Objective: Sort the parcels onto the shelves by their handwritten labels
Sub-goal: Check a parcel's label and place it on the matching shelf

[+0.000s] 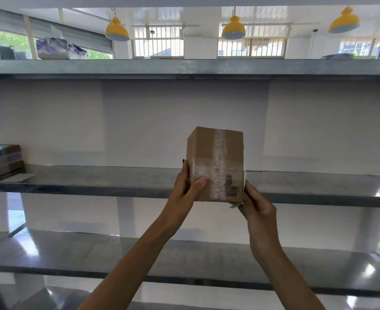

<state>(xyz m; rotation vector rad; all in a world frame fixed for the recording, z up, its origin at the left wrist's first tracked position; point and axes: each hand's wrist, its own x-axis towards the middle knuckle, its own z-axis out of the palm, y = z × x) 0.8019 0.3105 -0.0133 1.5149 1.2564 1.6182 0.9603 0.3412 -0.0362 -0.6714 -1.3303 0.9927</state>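
- Cardboard fills both hands: the left hand (187,186) grips the left side of a brown parcel (217,162), thumb laid across the front face and fingers tucked round the far side.
- The right hand (256,206) holds the bottom right corner from lower down. Its fingers go behind the box, so I cannot see how they lie there.
- Between the two hands the parcel stands on end, with its long axis upright and its top tipped a little away from the person.
- A strip of clear tape (218,157) runs up the middle of the facing side, and a barcode (232,189) sits low on the right. A loose white flap (236,205) pokes out by the right hand. No handwriting shows on this face, so the label that decides the shelf is probably on a hidden side.
- Straight ahead, just past the parcel's lower edge, is the front lip of the middle shelf (95,179). The box looks to be held in the air in front of it, though I cannot tell for sure that it is not touching.
- If this is the right shelf, the move is short: forward and slightly down, keeping the box upright, with bare metal right behind it.
- The top shelf (184,67) is well above the hands and the lower shelf (184,260) well below.
- Far left on the middle shelf sit other boxes (1,159), well apart from this one.
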